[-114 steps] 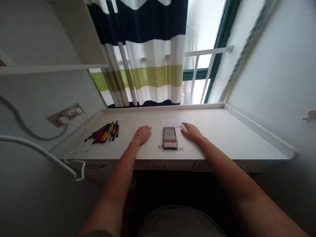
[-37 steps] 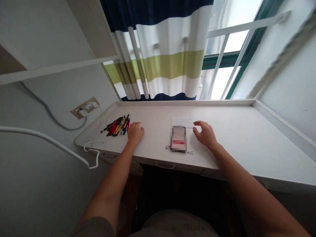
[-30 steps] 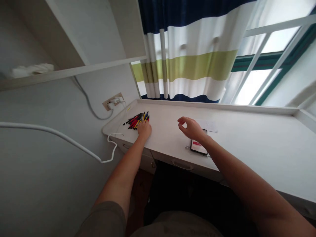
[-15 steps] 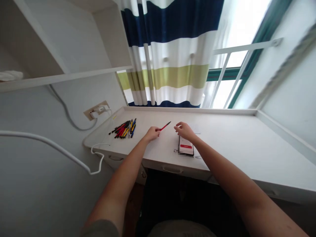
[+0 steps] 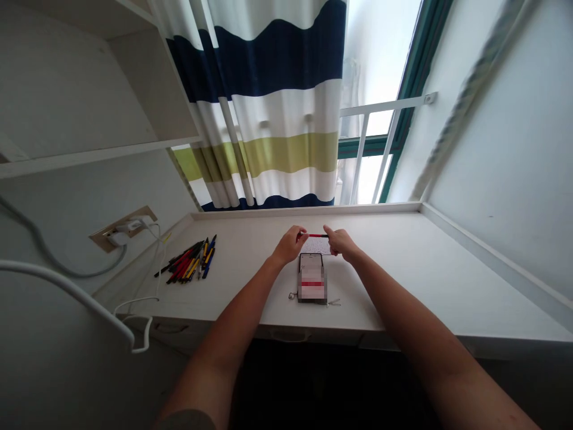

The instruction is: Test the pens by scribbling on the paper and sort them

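A slim red pen point(image 5: 317, 235) with a black end is stretched level between my hands, above the desk. Its left end is pinched by my left hand point(image 5: 290, 245), closed. My right hand point(image 5: 342, 243) is closed around the black end, with the fingertips partly hidden. Just below the pen lies a small sheet with fine marks point(image 5: 315, 245), partly covered by the hands. Nearer to me rests a phone point(image 5: 310, 259) with its screen lit and partly blurred, a small cord showing at each side.
A loose heap of red, black, yellow and blue pens point(image 5: 190, 263) lies at the desk's left. White cables point(image 5: 156, 286) run from the wall socket point(image 5: 122, 229) over the desk's left edge. A raised rim point(image 5: 286, 211) borders the white desk point(image 5: 403, 269) at the back.
My right hand has closed on the black end of the pen, which has turned from slanted to level. The view has shifted right, and the sheet behind the phone shows more.
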A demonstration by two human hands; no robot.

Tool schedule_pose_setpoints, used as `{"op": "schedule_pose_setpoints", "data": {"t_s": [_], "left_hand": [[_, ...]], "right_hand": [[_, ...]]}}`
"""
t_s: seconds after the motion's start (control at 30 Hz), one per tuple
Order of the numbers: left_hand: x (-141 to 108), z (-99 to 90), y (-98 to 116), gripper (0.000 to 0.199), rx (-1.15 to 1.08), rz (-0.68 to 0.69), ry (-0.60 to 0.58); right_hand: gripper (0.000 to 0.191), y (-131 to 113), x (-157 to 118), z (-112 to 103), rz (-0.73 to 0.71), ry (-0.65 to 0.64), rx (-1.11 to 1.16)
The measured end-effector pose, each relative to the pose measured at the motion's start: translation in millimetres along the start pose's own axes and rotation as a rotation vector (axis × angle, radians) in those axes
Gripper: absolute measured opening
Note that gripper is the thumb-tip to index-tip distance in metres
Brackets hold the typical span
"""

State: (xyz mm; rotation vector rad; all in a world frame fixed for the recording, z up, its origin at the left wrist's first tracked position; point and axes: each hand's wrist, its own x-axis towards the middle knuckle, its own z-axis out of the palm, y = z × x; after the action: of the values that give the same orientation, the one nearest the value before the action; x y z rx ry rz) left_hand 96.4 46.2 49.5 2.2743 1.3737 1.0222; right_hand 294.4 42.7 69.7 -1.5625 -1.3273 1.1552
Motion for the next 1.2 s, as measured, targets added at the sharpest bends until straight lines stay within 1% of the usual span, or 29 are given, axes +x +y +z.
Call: {"op": "schedule_pose_setpoints", "data": {"t_s": [0.1,0.17,0.27,0.37,0.43,0.5,0.57,0.6,0.67,0.7,0.73,0.77,0.8,0.87,0.93,1.0,1.07,1.13,1.2], "left_hand": [[1,12.3,-9,0.042,-0.004,-0.009,-0.105],[1,14.8,-14,0.051,-0.078,-0.019,-0.119],[-1,10.5,-20,0.058,-0.259,-0.029,-0.155],[-2,2.9,-25,0.061,-0.402,-0.041,-0.225],[-3,-0.2,-27,0.062,-0.446,-0.049,-0.264],[-6,-0.9,-27,0.061,-0.398,-0.038,-0.254],[-7,-0.2,-25,0.057,-0.238,-0.002,-0.174],[-8,0.5,-24,0.053,-0.126,0.026,-0.126],[-8,1.9,-20,0.044,0.104,0.096,-0.058],[-7,2.7,-18,0.04,0.196,0.132,-0.045],[-6,3.5,-16,0.037,0.262,0.161,-0.041],[-6,4.3,-14,0.036,0.294,0.173,-0.043],[-5,4.9,-13,0.035,0.291,0.165,-0.049],[-6,5.4,-12,0.037,0.189,0.104,-0.068],[-7,3.7,-12,0.041,-0.009,0.049,-0.104],[-9,-0.5,-14,0.047,-0.236,0.033,-0.181],[-10,-6.0,-17,0.053,-0.412,0.03,-0.298],[-12,-10.1,-20,0.058,-0.485,0.024,-0.403],[-12,-10.1,-19,0.059,-0.424,0.027,-0.424]], "right_hand": [[0.058,15,11,8,-0.088,0.032,0.128],[0.062,24,16,12,-0.184,0.033,0.144],[0.066,30,17,15,-0.331,0.019,0.117],[0.068,27,12,17,-0.438,0.017,0.073],[0.068,24,7,18,-0.481,0.033,0.048],[0.068,21,4,19,-0.497,0.045,0.038],[0.068,22,3,19,-0.435,0.029,0.043],[0.067,23,4,20,-0.361,0.009,0.056],[0.066,25,8,20,-0.162,-0.04,0.128],[0.065,27,10,21,-0.072,-0.058,0.184],[0.064,29,12,22,-0.014,-0.065,0.246],[0.063,30,14,23,0.003,-0.064,0.305],[0.063,31,15,23,-0.019,-0.056,0.35],[0.064,32,15,24,-0.143,-0.03,0.372],[0.065,30,11,24,-0.29,-0.011,0.317],[0.067,27,3,21,-0.406,-0.008,0.218],[0.067,24,-6,18,-0.486,-0.016,0.121],[0.067,21,-13,16,-0.535,-0.009,0.057],[0.067,21,-15,15,-0.546,0.008,0.018]]}}
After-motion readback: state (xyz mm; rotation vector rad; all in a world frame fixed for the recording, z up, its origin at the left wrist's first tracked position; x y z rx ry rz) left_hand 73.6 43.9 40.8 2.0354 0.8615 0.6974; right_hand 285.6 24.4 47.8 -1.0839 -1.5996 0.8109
